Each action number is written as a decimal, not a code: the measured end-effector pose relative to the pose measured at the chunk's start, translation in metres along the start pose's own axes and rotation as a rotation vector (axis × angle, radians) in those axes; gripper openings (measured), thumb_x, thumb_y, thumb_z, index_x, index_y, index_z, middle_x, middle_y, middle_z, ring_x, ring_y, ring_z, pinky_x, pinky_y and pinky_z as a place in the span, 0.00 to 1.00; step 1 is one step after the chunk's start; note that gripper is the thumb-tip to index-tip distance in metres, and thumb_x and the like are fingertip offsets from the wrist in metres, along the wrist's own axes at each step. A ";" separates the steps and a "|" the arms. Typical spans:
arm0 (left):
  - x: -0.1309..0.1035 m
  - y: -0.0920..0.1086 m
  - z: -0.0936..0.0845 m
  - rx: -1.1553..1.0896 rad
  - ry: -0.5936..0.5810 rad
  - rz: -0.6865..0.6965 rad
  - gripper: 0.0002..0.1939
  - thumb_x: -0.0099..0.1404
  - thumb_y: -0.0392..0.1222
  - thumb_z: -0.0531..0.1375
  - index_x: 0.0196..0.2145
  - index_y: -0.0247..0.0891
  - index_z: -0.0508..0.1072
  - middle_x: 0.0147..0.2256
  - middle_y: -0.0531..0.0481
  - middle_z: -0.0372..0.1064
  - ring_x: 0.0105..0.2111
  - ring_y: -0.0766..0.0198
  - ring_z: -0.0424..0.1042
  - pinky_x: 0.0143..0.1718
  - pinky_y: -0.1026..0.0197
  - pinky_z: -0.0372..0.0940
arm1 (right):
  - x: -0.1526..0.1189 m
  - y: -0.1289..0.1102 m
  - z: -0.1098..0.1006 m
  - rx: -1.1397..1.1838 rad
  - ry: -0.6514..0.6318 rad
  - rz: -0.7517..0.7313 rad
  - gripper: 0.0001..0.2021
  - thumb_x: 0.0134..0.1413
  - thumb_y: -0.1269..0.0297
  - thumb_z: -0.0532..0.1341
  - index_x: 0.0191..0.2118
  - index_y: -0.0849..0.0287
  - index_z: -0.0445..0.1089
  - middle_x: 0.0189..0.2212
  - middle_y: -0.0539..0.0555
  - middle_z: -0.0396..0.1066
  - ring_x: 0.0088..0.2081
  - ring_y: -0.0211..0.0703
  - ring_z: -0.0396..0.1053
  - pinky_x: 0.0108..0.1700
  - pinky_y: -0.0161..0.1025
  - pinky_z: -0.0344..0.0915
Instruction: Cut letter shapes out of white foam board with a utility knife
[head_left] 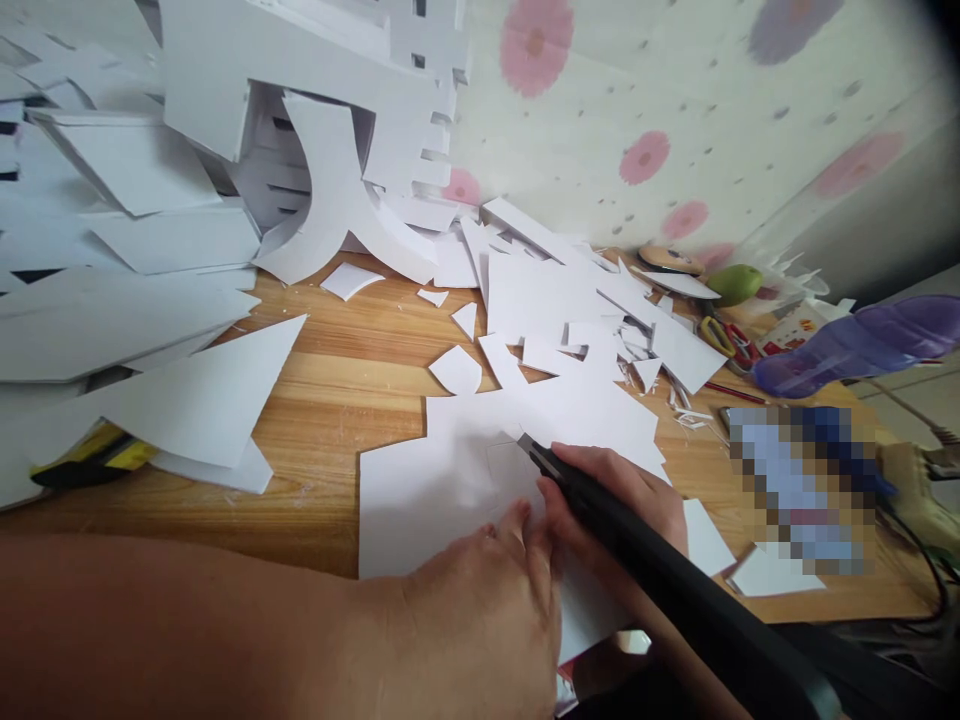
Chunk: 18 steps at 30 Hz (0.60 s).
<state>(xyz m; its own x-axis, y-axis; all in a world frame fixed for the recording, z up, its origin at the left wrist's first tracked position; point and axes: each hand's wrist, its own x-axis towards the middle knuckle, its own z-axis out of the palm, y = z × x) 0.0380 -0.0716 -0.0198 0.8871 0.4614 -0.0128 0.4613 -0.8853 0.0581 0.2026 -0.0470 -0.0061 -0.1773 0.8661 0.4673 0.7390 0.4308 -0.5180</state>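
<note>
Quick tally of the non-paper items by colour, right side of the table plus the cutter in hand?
Black: 1, cutter in the right hand
Green: 1, round fruit
Purple: 1, plastic item
Yellow-and-red: 1, scissors
Total: 4

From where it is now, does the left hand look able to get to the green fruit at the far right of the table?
Probably not without letting go. The left hand presses flat on the white sheet being cut, and the green fruit lies far across, beyond the right hand and its black knife.
</note>
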 end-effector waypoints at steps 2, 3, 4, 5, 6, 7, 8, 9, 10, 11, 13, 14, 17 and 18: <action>0.000 0.004 0.004 0.027 0.042 -0.013 0.28 0.67 0.45 0.52 0.58 0.24 0.68 0.58 0.25 0.62 0.58 0.35 0.63 0.43 0.47 0.65 | 0.001 -0.002 -0.001 -0.008 -0.011 -0.014 0.08 0.54 0.68 0.65 0.42 0.57 0.71 0.27 0.49 0.75 0.24 0.39 0.72 0.27 0.37 0.69; 0.000 0.005 0.006 0.047 0.076 -0.012 0.27 0.67 0.45 0.52 0.57 0.25 0.69 0.57 0.25 0.63 0.57 0.34 0.64 0.43 0.47 0.65 | 0.001 -0.003 -0.001 -0.014 -0.002 -0.021 0.08 0.54 0.68 0.64 0.41 0.57 0.71 0.27 0.49 0.75 0.24 0.40 0.72 0.27 0.37 0.69; -0.001 0.006 0.007 0.069 0.110 -0.009 0.26 0.67 0.44 0.52 0.56 0.25 0.71 0.57 0.25 0.64 0.57 0.34 0.64 0.42 0.46 0.65 | 0.001 -0.004 -0.001 -0.022 0.007 -0.027 0.08 0.54 0.68 0.64 0.41 0.57 0.70 0.26 0.49 0.75 0.24 0.40 0.72 0.27 0.38 0.68; -0.002 0.007 0.007 0.089 0.142 -0.006 0.25 0.67 0.43 0.52 0.56 0.25 0.72 0.56 0.25 0.65 0.57 0.33 0.64 0.42 0.46 0.65 | 0.000 -0.004 -0.001 -0.029 0.016 -0.037 0.08 0.54 0.68 0.64 0.41 0.56 0.70 0.26 0.49 0.75 0.23 0.40 0.71 0.26 0.38 0.68; -0.004 0.007 0.007 0.103 0.167 0.007 0.24 0.67 0.42 0.52 0.55 0.25 0.72 0.55 0.25 0.66 0.56 0.34 0.64 0.41 0.46 0.65 | 0.000 -0.005 -0.001 -0.035 0.020 -0.048 0.08 0.54 0.69 0.64 0.40 0.56 0.70 0.26 0.49 0.75 0.23 0.40 0.71 0.26 0.38 0.68; -0.004 0.007 0.007 0.118 0.177 0.023 0.24 0.66 0.41 0.52 0.55 0.26 0.73 0.55 0.26 0.66 0.56 0.34 0.65 0.41 0.46 0.65 | 0.000 -0.006 0.000 -0.040 0.019 -0.055 0.08 0.54 0.69 0.64 0.41 0.56 0.70 0.26 0.50 0.75 0.23 0.40 0.71 0.26 0.38 0.67; -0.005 0.007 0.006 0.132 0.176 0.050 0.24 0.67 0.40 0.50 0.55 0.28 0.73 0.55 0.29 0.67 0.56 0.34 0.65 0.41 0.46 0.66 | -0.001 -0.007 0.000 -0.044 0.012 -0.061 0.08 0.53 0.69 0.63 0.41 0.56 0.70 0.26 0.50 0.75 0.23 0.40 0.70 0.26 0.38 0.67; -0.005 0.007 0.006 0.141 0.155 0.061 0.24 0.67 0.40 0.49 0.55 0.30 0.73 0.55 0.31 0.68 0.56 0.35 0.65 0.41 0.45 0.66 | -0.002 -0.007 0.000 -0.046 0.003 -0.064 0.08 0.54 0.70 0.63 0.41 0.56 0.70 0.26 0.50 0.74 0.23 0.40 0.70 0.26 0.38 0.67; -0.004 0.007 0.005 0.137 0.127 0.067 0.24 0.67 0.39 0.47 0.56 0.31 0.73 0.55 0.32 0.68 0.56 0.34 0.65 0.41 0.44 0.66 | -0.002 -0.008 -0.001 -0.046 -0.004 -0.066 0.08 0.53 0.70 0.63 0.41 0.57 0.70 0.26 0.50 0.74 0.23 0.40 0.70 0.26 0.37 0.67; -0.004 0.007 0.004 0.124 0.098 0.071 0.25 0.67 0.40 0.47 0.55 0.32 0.73 0.55 0.32 0.68 0.56 0.33 0.64 0.42 0.42 0.66 | -0.003 -0.008 -0.001 -0.047 -0.008 -0.066 0.09 0.53 0.70 0.63 0.42 0.57 0.69 0.25 0.50 0.74 0.23 0.40 0.70 0.25 0.37 0.67; -0.002 0.009 0.003 0.078 0.062 0.053 0.24 0.66 0.41 0.50 0.55 0.31 0.73 0.57 0.28 0.65 0.57 0.29 0.63 0.42 0.40 0.67 | -0.005 -0.008 -0.002 -0.047 -0.013 -0.069 0.10 0.53 0.69 0.63 0.42 0.56 0.69 0.25 0.49 0.73 0.23 0.39 0.69 0.25 0.36 0.66; -0.002 0.009 0.003 0.051 0.068 0.053 0.23 0.65 0.41 0.53 0.54 0.30 0.74 0.57 0.25 0.63 0.57 0.27 0.62 0.42 0.39 0.67 | -0.006 -0.008 -0.002 -0.049 -0.016 -0.069 0.10 0.53 0.69 0.63 0.43 0.56 0.69 0.25 0.49 0.73 0.23 0.39 0.69 0.25 0.36 0.66; -0.003 0.009 0.001 0.020 0.132 0.056 0.21 0.64 0.41 0.56 0.51 0.28 0.76 0.56 0.21 0.63 0.55 0.25 0.63 0.41 0.39 0.68 | -0.009 -0.008 -0.003 -0.062 -0.021 -0.062 0.10 0.53 0.69 0.63 0.43 0.55 0.69 0.26 0.49 0.73 0.24 0.39 0.70 0.26 0.36 0.68; -0.004 0.009 0.001 0.020 0.151 0.051 0.21 0.64 0.41 0.56 0.50 0.27 0.76 0.55 0.20 0.63 0.55 0.25 0.63 0.40 0.39 0.68 | -0.010 -0.008 -0.004 -0.067 -0.026 -0.062 0.10 0.53 0.69 0.63 0.43 0.55 0.69 0.26 0.49 0.73 0.24 0.38 0.70 0.27 0.35 0.68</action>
<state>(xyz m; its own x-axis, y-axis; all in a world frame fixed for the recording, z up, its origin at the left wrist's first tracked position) 0.0383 -0.0813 -0.0198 0.8975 0.4182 0.1399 0.4177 -0.9079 0.0348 0.2015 -0.0601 -0.0038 -0.2404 0.8449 0.4779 0.7678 0.4667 -0.4389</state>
